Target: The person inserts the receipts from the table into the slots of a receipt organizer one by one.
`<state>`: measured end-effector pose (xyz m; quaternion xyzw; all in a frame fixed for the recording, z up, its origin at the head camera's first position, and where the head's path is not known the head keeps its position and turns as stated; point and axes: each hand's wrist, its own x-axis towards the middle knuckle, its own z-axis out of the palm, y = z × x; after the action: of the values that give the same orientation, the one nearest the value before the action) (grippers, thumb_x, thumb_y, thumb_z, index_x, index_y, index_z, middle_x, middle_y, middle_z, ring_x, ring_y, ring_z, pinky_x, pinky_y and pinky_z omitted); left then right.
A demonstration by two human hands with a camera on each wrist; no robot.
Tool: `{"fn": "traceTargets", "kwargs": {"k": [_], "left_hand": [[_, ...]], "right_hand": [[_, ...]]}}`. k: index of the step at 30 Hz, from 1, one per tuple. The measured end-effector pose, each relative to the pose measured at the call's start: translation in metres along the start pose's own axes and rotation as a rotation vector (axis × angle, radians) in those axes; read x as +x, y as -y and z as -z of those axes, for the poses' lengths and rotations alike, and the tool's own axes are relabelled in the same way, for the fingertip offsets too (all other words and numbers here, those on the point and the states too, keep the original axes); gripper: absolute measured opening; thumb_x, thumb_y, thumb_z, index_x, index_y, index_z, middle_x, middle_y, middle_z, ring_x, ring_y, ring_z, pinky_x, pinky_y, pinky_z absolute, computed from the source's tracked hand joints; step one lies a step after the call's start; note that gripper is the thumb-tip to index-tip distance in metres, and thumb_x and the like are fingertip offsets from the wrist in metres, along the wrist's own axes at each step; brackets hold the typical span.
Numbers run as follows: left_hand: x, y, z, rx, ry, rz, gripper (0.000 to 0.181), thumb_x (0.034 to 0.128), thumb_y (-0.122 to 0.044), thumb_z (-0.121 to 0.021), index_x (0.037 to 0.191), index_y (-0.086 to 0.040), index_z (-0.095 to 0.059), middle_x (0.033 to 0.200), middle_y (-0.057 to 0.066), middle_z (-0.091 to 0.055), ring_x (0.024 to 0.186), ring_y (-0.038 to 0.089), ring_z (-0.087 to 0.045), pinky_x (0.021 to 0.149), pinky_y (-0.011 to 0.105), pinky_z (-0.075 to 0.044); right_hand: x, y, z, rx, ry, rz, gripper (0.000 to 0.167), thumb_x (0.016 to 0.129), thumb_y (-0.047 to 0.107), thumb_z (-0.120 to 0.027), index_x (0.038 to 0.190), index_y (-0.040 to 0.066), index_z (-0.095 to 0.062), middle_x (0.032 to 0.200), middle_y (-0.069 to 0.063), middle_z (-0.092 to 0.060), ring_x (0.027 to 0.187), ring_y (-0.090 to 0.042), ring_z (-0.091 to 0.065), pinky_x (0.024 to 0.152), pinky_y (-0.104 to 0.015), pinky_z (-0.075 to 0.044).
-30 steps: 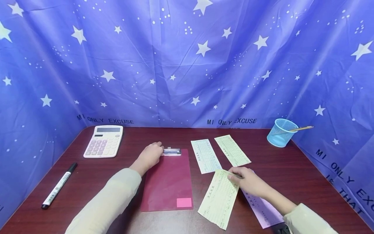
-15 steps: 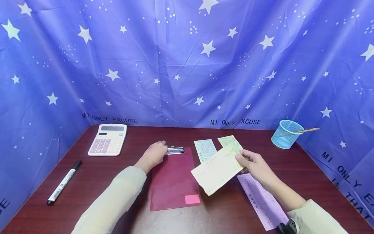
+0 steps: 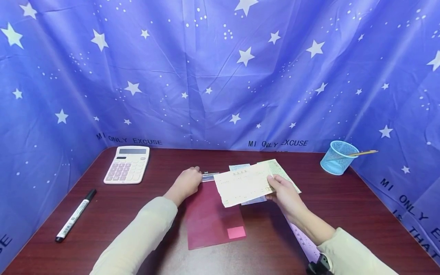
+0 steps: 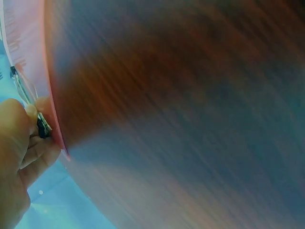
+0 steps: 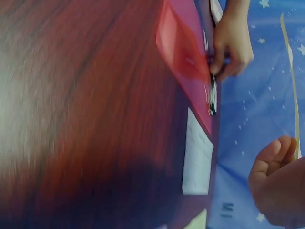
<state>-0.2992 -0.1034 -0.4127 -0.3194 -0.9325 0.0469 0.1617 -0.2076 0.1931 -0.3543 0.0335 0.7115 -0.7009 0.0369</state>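
My left hand (image 3: 188, 184) grips the top edge of a red clipboard (image 3: 209, 221), at its metal clip (image 3: 209, 177). Thumb and fingers pinch at the clip in the left wrist view, where the clipboard (image 4: 53, 90) shows tilted up off the table. In my right hand (image 3: 287, 198) a pale yellow printed slip (image 3: 240, 187) is pinched at its right end. It hangs above the clipboard's upper right part, and in the right wrist view the yellow slip (image 5: 294, 81) appears nearly edge-on. A pink label (image 3: 236, 232) marks the clipboard's lower corner.
Under the held slip lie a bluish slip (image 3: 239, 167) and a greenish-yellow slip (image 3: 281, 173), partly covered. A purple slip (image 3: 304, 240) is beneath my right forearm. Around them are a calculator (image 3: 127, 165), a marker (image 3: 75, 215) and a blue mesh cup (image 3: 335, 160) holding a pencil.
My right hand has lifted the yellow slip from the table, turned it sideways and carried it up and left over the clipboard. The clipboard has shifted right and tilted up in my left hand.
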Motion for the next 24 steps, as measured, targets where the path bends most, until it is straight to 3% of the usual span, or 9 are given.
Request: {"fn": "traceTargets", "kwargs": {"k": [5,9,13,17,24], "left_hand": [[0.003,-0.006,0.000,0.001,-0.005,-0.004,0.012,0.0751,0.001,-0.080,0.083,-0.002,-0.070,0.083,0.013,-0.063,0.078,0.030,-0.065,0.072,0.039,-0.060],[0.004,-0.008,0.002,-0.070,-0.017,-0.007,0.017,0.0735,0.004,-0.080,0.086,-0.004,-0.072,0.086,0.016,-0.064,0.080,0.034,-0.066,0.074,0.042,-0.059],[0.005,-0.009,0.004,-0.149,-0.020,-0.010,0.005,0.0814,-0.003,-0.075,0.084,-0.001,-0.071,0.086,0.018,-0.064,0.082,0.036,-0.066,0.076,0.044,-0.059],[0.006,-0.007,0.004,-0.098,0.017,-0.058,0.019,0.0905,-0.018,-0.066,0.084,-0.001,-0.072,0.083,0.014,-0.063,0.078,0.031,-0.065,0.074,0.042,-0.059],[0.010,-0.004,0.004,-0.034,0.049,-0.146,0.021,0.0909,-0.020,-0.066,0.081,-0.003,-0.073,0.079,0.011,-0.064,0.076,0.027,-0.064,0.075,0.038,-0.058]], "right_hand": [[0.002,-0.010,-0.020,0.085,-0.023,-0.026,0.022,0.110,0.014,-0.038,0.103,0.001,-0.054,0.087,0.002,-0.055,0.079,-0.007,-0.054,0.073,-0.024,-0.048],[0.004,-0.021,-0.035,0.114,-0.025,-0.052,0.025,0.110,0.015,-0.036,0.117,-0.006,-0.049,0.093,0.000,-0.058,0.084,-0.009,-0.054,0.075,-0.025,-0.048],[0.007,-0.031,-0.049,0.152,-0.028,-0.091,0.029,0.111,0.016,-0.034,0.123,-0.008,-0.047,0.095,-0.002,-0.061,0.082,-0.009,-0.057,0.073,-0.025,-0.049],[0.010,-0.042,-0.061,0.178,-0.025,-0.114,0.028,0.110,0.016,-0.034,0.120,-0.007,-0.048,0.092,-0.003,-0.060,0.078,-0.010,-0.056,0.069,-0.024,-0.048],[0.013,-0.052,-0.065,0.172,-0.022,-0.085,0.028,0.110,0.015,-0.034,0.118,-0.008,-0.049,0.095,-0.003,-0.058,0.081,-0.010,-0.056,0.073,-0.028,-0.046]]}}
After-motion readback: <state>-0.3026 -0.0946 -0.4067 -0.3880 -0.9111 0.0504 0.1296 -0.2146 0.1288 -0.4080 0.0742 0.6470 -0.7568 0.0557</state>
